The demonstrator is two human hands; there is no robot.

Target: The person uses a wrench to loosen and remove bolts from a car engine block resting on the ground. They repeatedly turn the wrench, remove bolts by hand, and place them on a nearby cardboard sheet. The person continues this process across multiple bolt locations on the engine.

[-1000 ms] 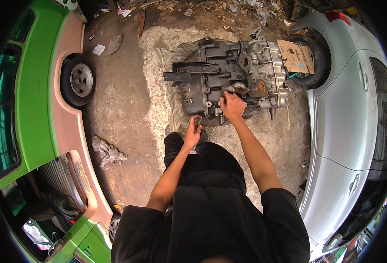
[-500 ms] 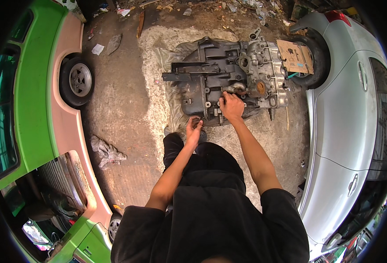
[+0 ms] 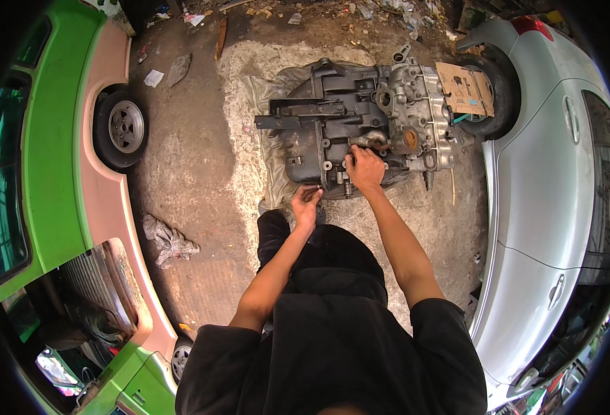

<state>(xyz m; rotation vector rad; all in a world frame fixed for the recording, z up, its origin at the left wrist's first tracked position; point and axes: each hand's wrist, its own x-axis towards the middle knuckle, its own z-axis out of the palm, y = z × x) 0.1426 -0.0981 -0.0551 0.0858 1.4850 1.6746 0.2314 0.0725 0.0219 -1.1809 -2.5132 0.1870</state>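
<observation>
A greasy car engine lies on its side in front of me, its dark oil pan toward the left and its bare-metal cylinder head toward the right. At the near corner of the pan's flange, my left hand pinches thumb and fingers together; whatever is between them is too small to make out. My right hand rests on the near side of the block, fingers curled beside a metal fitting. What its fingertips grip, if anything, is hidden.
A crumpled cloth sheet lies beneath the engine. On the left stands a green and pink vehicle; on the right, a silver car with cardboard against its wheel. A rag lies on the floor, litter farther back.
My left hand has turned slightly, its fingertips shifting a little right against the pan's flange. My right hand and the engine have stayed where they were.
</observation>
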